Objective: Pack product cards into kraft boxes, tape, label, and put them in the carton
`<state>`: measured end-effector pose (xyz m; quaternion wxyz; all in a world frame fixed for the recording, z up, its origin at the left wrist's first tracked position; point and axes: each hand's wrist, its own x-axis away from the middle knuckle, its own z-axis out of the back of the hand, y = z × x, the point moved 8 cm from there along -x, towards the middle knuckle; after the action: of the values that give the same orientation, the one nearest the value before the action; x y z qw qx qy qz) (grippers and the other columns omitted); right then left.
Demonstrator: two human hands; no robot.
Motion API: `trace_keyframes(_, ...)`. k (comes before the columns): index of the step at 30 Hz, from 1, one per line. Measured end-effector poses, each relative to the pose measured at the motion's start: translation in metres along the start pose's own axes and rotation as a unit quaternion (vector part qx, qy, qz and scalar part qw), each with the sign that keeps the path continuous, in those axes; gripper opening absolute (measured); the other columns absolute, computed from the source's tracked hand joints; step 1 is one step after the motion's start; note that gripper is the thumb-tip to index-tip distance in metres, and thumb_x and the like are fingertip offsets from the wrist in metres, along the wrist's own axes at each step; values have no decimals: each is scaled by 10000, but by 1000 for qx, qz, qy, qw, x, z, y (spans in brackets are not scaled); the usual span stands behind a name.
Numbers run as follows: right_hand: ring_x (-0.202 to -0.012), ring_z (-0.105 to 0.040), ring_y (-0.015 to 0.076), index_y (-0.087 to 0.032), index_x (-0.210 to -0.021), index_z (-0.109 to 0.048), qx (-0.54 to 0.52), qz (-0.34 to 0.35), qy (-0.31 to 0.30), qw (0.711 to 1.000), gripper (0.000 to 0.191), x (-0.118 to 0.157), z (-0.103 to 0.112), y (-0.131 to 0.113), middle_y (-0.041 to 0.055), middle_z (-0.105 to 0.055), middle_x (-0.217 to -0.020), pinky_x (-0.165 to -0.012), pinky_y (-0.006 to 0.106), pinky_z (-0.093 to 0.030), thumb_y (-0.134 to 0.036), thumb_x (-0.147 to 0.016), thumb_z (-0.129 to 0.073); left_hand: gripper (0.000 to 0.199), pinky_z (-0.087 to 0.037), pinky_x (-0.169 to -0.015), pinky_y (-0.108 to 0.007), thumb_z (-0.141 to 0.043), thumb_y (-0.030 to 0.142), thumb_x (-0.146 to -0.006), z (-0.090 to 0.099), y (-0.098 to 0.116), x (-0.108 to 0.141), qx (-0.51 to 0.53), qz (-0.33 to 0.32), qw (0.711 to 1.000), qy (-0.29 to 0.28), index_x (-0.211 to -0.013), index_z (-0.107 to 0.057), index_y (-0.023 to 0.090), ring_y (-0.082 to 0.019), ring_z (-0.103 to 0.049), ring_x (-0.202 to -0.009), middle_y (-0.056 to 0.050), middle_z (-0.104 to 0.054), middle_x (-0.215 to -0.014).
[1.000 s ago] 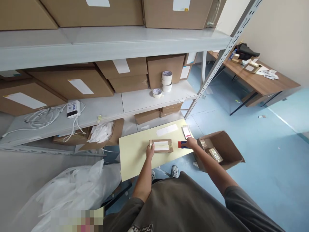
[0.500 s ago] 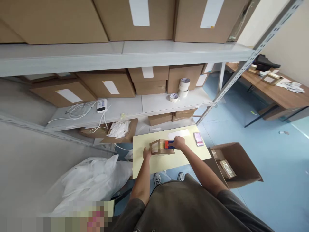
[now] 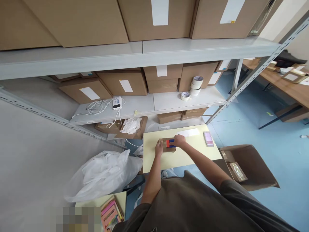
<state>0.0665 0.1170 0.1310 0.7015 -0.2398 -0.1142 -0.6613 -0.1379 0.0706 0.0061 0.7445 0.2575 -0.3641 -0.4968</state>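
Near the middle of the frame, a small cardboard box (image 3: 170, 149) lies on the pale yellow table (image 3: 154, 164); the left hand (image 3: 158, 149) grips its left end, thumb over the top; the right hand (image 3: 179, 140) is closed round a red-and-blue tool (image 3: 172, 143), its red end set against the box's upper face; the tool is small in this view and partly covered by the fingers, so it may be a tape dispenser, but I cannot be sure. The step in hand looks like working the tool over that face; the next move seems to call for a steady left hand and even pressure from the right; an open carton (image 3: 258, 164) stands at the lower right of the frame, well apart from the box.
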Motion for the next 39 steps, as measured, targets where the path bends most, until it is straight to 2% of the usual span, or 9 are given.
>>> trace_keyframes(6, -978, -735, 325, -135, -991, -771, 10, -109, 19, 994, 579, 17, 12, 144, 202, -768, -1026, -784, 337, -538, -600, -675, -908, 530, -483, -1105, -332, -392, 484, -1077, -9, 2, 1, -19, 34, 999, 3, -1431, -622, 163, -269, -628, -1346, -157, -698, -1401)
trace_keyframes(9, -989, -740, 310, -134, -1001, -770, 25, -115, 21, 993, 485, 7, -1, 149, 195, -767, -1031, -795, 326, -539, -504, -716, -900, 553, -509, -1062, -331, -378, 519, -1076, -14, 7, 3, -12, 41, 999, -8, -1427, -620, 168, -278, -648, -1316, -151, -721, -1360)
trace_keyframes(15, -1080, -739, 333, -111, -1116, -761, -26, -103, -18, 994, 384, -31, -66, 78, 222, -768, -1126, -865, 368, -553, -346, -819, -825, 538, -513, -1069, -351, -434, 542, -1055, -14, 1, 2, 7, 68, 998, 2, -1396, -651, 187, -287, -661, -1297, -138, -728, -1352)
trace_keyframes(18, -1117, -730, 337, -116, -1088, -768, -35, -89, -15, 995, 277, -39, -89, 69, 224, -769, -1154, -904, 391, -542, -262, -853, -777, 536, -502, -1097, -357, -456, 549, -1045, -14, -4, -1, 21, 79, 997, 11, -1409, -645, 205, -281, -641, -1329, -126, -715, -1383)
trace_keyframes(23, -1124, -732, 329, -122, -1212, -724, -68, -192, 29, 979, 368, -25, -115, 152, 228, -765, -1155, -955, 420, -515, -385, -971, -636, 509, -506, -1098, -348, -454, 528, -1048, -14, -6, -3, 31, 75, 996, 19, -1397, -645, 211, -274, -634, -1340, -122, -715, -1385)
trace_keyframes(26, -1212, -705, 312, -146, -1249, -706, -89, -246, 20, 965, 326, -10, -136, 210, 219, -741, -1242, -951, 385, -521, -277, -975, -589, 524, -524, -1075, -353, -441, 541, -1049, -14, -6, -3, 25, 71, 997, 11, -1384, -647, 195, -289, -644, -1324, -136, -718, -1375)
trace_keyframes(30, -1182, -724, 324, -165, -1272, -699, -126, -249, -23, 960, 378, 4, -156, 241, 193, -747, -1242, -919, 392, -548, -207, -904, -626, 562, -538, -1057, -348, -400, 568, -1055, -13, -6, -3, 10, 57, 998, 10, -1404, -632, 193, -290, -655, -1308, -144, -704, -1395)
trace_keyframes(34, -1241, -694, 328, -138, -1335, -678, -154, -211, 15, 965, 410, 1, -137, 205, 215, -727, -1293, -959, 413, -543, -278, -1019, -456, 568, -536, -1066, -354, -354, 570, -1068, -12, -2, -4, -6, 33, 999, 7, -1397, -641, 206, -282, -655, -1310, -139, -718, -1371)
trace_keyframes(39, -1399, -583, 277, -217, -1508, -570, -371, -12, 17, 928, 639, -19, -114, 73, 130, -647, -1481, -1138, 369, -456, -628, -1038, -432, 597, -567, -1003, -358, -323, 598, -1070, -16, 4, -8, -10, 48, 998, -25, -1358, -671, 209, -281, -699, -1239, -136, -757, -1292)
